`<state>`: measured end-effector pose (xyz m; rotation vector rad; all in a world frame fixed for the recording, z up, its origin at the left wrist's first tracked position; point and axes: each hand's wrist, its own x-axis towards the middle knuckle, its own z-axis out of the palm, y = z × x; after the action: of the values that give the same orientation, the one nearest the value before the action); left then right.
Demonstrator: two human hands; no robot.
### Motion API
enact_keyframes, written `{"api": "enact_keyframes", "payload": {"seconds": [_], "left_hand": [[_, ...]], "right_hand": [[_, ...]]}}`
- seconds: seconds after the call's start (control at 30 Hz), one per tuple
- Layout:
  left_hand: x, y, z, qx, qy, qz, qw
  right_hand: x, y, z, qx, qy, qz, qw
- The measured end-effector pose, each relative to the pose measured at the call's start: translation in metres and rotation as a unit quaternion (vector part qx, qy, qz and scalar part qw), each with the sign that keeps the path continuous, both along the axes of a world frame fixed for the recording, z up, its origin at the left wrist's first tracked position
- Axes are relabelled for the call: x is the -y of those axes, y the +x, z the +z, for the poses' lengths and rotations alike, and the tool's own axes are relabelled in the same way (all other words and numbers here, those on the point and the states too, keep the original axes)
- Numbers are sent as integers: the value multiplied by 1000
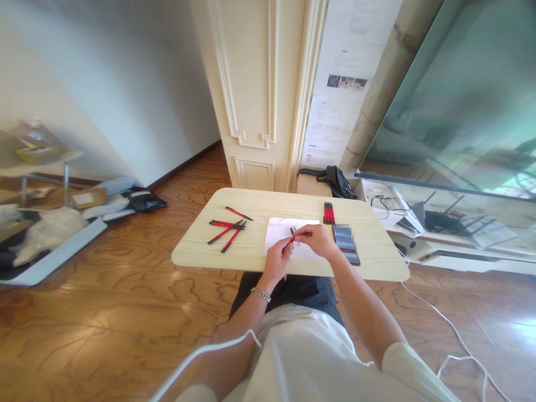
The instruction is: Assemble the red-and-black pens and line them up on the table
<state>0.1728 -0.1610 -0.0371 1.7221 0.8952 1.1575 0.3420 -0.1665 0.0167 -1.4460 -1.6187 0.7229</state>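
Observation:
Over a white sheet of paper (274,229), my two hands meet with fingertips close together. My left hand (278,259) is closed in a pinch on a red pen part (292,239). The fingers of my right hand (319,240) pinch the red and black pen (302,234) from the other side. Whether the red pieces are joined is too small to tell. A thin black piece (292,230) shows just beyond the fingertips, by the paper. To the left, several red and black pens (228,241) lie loosely, some crossing. At the back right, several more pens (329,213) lie side by side.
A dark phone-like slab (347,245), partly pixelated, lies beside my right wrist on the pale wooden table (377,245). Behind the table are a black bag (340,181) and a large screen (460,111). A white cable (452,329) runs over the floor at right.

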Motion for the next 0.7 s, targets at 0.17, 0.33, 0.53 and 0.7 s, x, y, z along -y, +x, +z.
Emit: {"api": "enact_keyframes", "payload": {"seconds": [0.17,0.33,0.53,0.7], "left_hand": [[0,-1,2,7,-16,-12,1000],[0,-1,1,49,-50,-18,997],[0,0,3,98,-71,-10,993],[0,1,2,102,-67,7,993]], "right_hand": [[3,0,1,-7,-24,8,1000],[-2,6,-8,4,-22,3,1000],[-26,18,-19,135,-70,-122,981],[-47,11,-22,270,-133,-114,947]]}}
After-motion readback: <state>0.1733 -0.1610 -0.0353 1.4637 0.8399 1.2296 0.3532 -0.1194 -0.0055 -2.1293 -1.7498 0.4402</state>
